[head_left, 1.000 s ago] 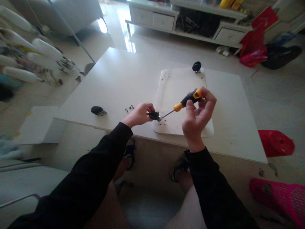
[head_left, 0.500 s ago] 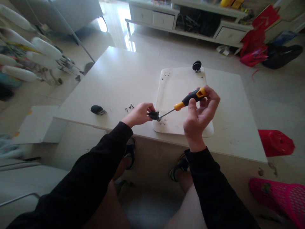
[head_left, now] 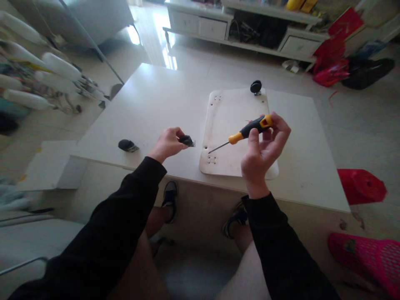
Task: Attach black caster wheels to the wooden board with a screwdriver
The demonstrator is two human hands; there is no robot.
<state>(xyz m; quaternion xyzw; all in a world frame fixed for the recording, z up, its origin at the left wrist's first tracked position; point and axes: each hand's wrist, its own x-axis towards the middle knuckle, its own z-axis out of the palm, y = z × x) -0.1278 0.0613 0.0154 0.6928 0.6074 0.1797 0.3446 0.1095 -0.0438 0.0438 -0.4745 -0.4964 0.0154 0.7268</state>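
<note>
While my right hand (head_left: pixel 264 156) curls around one screwdriver (head_left: pixel 251 129), my left hand (head_left: pixel 168 143) pinches one wheel (head_left: pixel 185 140) over the bench (head_left: pixel 156 100), beside one board (head_left: pixel 233 116); a second wheel (head_left: pixel 126 145) lies farther left, a third wheel (head_left: pixel 256 86) at the board's far corner.

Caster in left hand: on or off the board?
Off: the left hand holds the caster beside the board, a gap visible between them.

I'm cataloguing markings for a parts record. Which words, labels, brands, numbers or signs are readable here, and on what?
No text can be read anywhere.
Flat red sheet at upper right: faint lighter markings, too blurred to read.
Yellow-and-black screwdriver: no lettering legible.
White rectangular board: holes visible, no legible text.
</note>
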